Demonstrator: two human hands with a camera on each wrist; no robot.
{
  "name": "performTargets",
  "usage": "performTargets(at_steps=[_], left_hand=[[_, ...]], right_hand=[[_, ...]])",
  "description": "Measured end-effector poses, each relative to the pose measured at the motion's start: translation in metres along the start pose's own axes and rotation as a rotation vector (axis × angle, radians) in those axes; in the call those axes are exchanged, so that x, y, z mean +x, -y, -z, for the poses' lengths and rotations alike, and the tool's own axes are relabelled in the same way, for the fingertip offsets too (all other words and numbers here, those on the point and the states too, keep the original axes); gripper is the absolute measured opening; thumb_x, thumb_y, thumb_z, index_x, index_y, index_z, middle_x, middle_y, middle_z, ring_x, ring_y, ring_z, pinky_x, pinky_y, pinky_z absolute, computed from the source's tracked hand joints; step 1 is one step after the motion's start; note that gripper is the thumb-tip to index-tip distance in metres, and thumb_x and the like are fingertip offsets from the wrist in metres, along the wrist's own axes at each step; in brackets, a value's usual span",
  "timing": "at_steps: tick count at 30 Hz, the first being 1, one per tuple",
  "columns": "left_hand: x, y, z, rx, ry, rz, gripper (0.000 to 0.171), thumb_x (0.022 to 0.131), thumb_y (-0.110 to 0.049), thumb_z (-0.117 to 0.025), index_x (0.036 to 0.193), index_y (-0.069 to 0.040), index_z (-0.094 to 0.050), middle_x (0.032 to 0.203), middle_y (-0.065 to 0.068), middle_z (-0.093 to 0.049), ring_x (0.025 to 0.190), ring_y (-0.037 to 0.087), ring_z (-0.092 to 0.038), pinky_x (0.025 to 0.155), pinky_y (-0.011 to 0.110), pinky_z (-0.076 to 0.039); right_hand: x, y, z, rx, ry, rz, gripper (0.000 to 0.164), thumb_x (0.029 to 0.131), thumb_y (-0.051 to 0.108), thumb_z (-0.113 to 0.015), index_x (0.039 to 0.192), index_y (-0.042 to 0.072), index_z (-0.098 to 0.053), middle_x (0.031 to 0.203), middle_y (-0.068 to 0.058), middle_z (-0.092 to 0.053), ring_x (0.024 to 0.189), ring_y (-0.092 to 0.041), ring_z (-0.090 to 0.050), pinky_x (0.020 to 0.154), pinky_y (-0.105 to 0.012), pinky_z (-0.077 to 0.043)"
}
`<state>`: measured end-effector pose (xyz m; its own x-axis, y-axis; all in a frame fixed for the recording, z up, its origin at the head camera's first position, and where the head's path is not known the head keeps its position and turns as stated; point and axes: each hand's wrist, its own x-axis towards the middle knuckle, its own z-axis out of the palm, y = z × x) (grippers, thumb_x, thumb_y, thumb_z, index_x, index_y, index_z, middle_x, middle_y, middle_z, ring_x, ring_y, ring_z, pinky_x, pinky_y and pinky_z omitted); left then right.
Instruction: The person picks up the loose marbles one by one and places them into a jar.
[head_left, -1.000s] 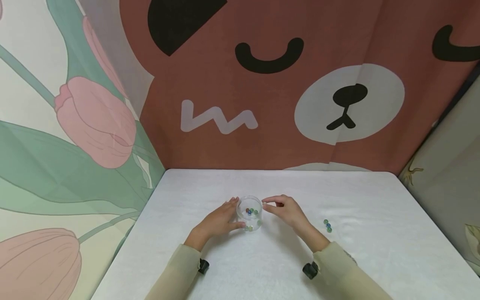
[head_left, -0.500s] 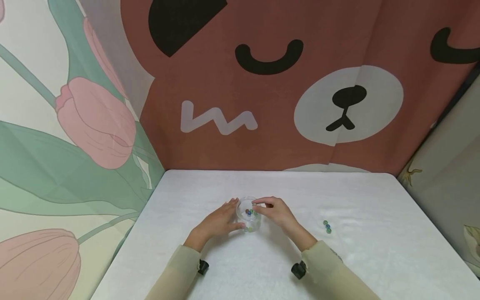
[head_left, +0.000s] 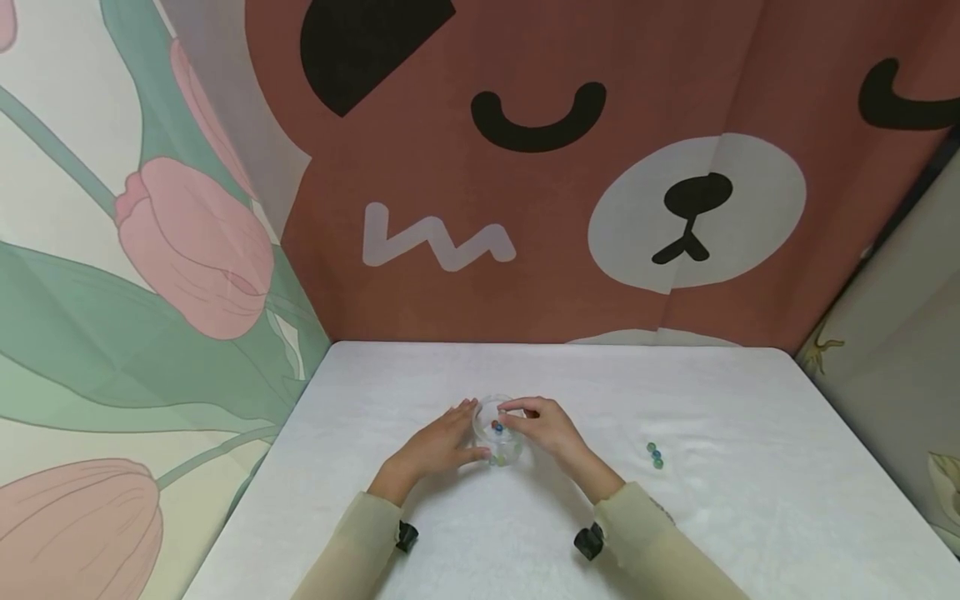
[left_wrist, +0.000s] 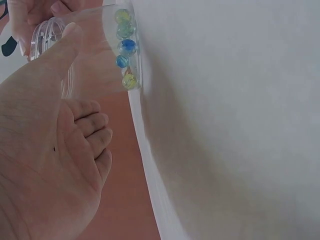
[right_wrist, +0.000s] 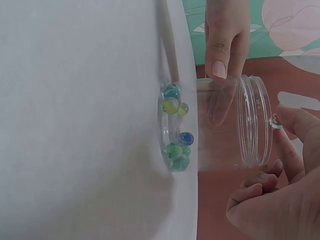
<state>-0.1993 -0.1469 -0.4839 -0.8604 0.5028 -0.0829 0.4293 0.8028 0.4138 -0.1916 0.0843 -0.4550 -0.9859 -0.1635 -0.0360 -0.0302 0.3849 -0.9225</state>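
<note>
A clear jar [head_left: 508,451] with a threaded, lidless mouth stands upright on the white table. Several glass marbles [right_wrist: 175,155] in green, blue and yellow lie on its bottom. My left hand [head_left: 441,440] holds the jar from the left, thumb at the near side and fingers round the far side. Over the mouth, my right hand [head_left: 546,427] pinches one small glass marble [right_wrist: 276,121] between thumb and index finger, right at the rim. In the left wrist view the right fingertips show behind the jar's threaded neck [left_wrist: 49,36].
Three marbles [head_left: 656,455], green and blue, lie in a short row on the white tabletop [head_left: 750,500] to the right of my right hand. A reddish-brown bear-print curtain [head_left: 420,300] hangs behind the table, with a tulip-print curtain [head_left: 195,250] on the left.
My right hand has moved left from beside the jar to over its mouth, still pinching the marble. The left hand stays in place on the jar.
</note>
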Motion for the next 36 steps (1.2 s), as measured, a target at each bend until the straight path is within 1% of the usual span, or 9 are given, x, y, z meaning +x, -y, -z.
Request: performTargets(at_steps=[9,15,17,18,20,22,27,31,36], left_hand=[[0.000,0.000,-0.003,-0.005,-0.004,-0.004,0.093,0.095,-0.061,-0.060,0.161,-0.008,-0.023,0.168,0.008,-0.020,0.156,0.024,-0.016,0.127,0.044,-0.019],[0.000,0.001,-0.003,0.011,-0.004,-0.006,0.095,0.094,-0.065,-0.058,0.161,-0.007,-0.023,0.168,0.008,-0.021,0.156,0.023,-0.017,0.127,0.043,-0.020],[0.000,0.001,-0.003,0.013,-0.005,-0.011,0.095,0.094,-0.064,-0.058,0.161,-0.006,-0.024,0.168,0.009,-0.021,0.156,0.024,-0.017,0.127,0.044,-0.020],[0.000,0.001,-0.003,0.012,-0.006,-0.014,0.095,0.094,-0.064,-0.058,0.161,-0.006,-0.024,0.167,0.010,-0.022,0.156,0.024,-0.018,0.127,0.044,-0.020],[0.000,0.000,-0.002,0.010,-0.011,-0.020,0.094,0.095,-0.063,-0.058,0.161,-0.005,-0.024,0.167,0.010,-0.023,0.155,0.025,-0.018,0.127,0.044,-0.020],[0.000,-0.001,-0.002,0.007,-0.017,-0.027,0.093,0.095,-0.063,-0.058,0.161,-0.005,-0.025,0.167,0.011,-0.023,0.155,0.026,-0.019,0.127,0.044,-0.020],[0.000,-0.001,-0.002,0.012,-0.019,-0.029,0.093,0.095,-0.063,-0.058,0.160,-0.005,-0.026,0.166,0.011,-0.024,0.155,0.025,-0.020,0.127,0.043,-0.019],[0.001,-0.001,-0.002,0.012,-0.022,-0.027,0.093,0.095,-0.063,-0.058,0.160,-0.006,-0.026,0.167,0.011,-0.024,0.155,0.025,-0.020,0.127,0.043,-0.020],[0.000,-0.002,-0.002,0.003,-0.019,0.001,0.093,0.095,-0.063,-0.059,0.161,-0.008,-0.024,0.167,0.008,-0.022,0.155,0.023,-0.019,0.127,0.043,-0.020]], right_hand=[[0.001,-0.003,-0.004,0.012,-0.001,0.002,0.019,0.092,0.027,-0.077,0.108,0.018,-0.081,0.135,-0.012,-0.063,0.131,-0.035,-0.054,0.112,-0.053,-0.043],[0.000,-0.002,-0.005,0.001,0.001,0.000,0.021,0.091,0.027,-0.077,0.109,0.017,-0.080,0.134,-0.010,-0.064,0.130,-0.034,-0.054,0.111,-0.051,-0.044],[0.001,-0.002,-0.004,-0.009,-0.002,-0.001,0.023,0.091,0.028,-0.078,0.111,0.018,-0.080,0.121,-0.005,-0.066,0.120,-0.027,-0.057,0.102,-0.044,-0.048],[0.001,-0.002,-0.004,-0.012,-0.003,-0.002,0.025,0.090,0.029,-0.079,0.113,0.018,-0.080,0.111,-0.003,-0.066,0.111,-0.024,-0.058,0.094,-0.039,-0.050],[0.002,-0.001,-0.003,-0.015,-0.004,-0.005,0.030,0.088,0.032,-0.081,0.115,0.020,-0.079,0.093,0.000,-0.059,0.093,-0.018,-0.053,0.077,-0.032,-0.045],[0.003,-0.001,-0.003,-0.008,0.001,-0.007,0.035,0.087,0.033,-0.082,0.118,0.020,-0.077,0.081,0.000,-0.048,0.081,-0.017,-0.044,0.066,-0.029,-0.036],[0.003,-0.001,-0.002,0.003,0.005,-0.005,0.035,0.086,0.031,-0.083,0.118,0.020,-0.077,0.074,0.002,-0.042,0.073,-0.015,-0.039,0.061,-0.027,-0.031],[0.000,-0.001,0.000,0.000,-0.004,-0.008,0.033,0.087,0.029,-0.082,0.118,0.020,-0.077,0.077,0.001,-0.045,0.076,-0.015,-0.040,0.063,-0.027,-0.033],[-0.006,-0.001,0.009,0.019,-0.012,-0.023,0.032,0.088,0.028,-0.081,0.119,0.022,-0.077,0.074,0.001,-0.041,0.071,-0.016,-0.037,0.058,-0.025,-0.031]])
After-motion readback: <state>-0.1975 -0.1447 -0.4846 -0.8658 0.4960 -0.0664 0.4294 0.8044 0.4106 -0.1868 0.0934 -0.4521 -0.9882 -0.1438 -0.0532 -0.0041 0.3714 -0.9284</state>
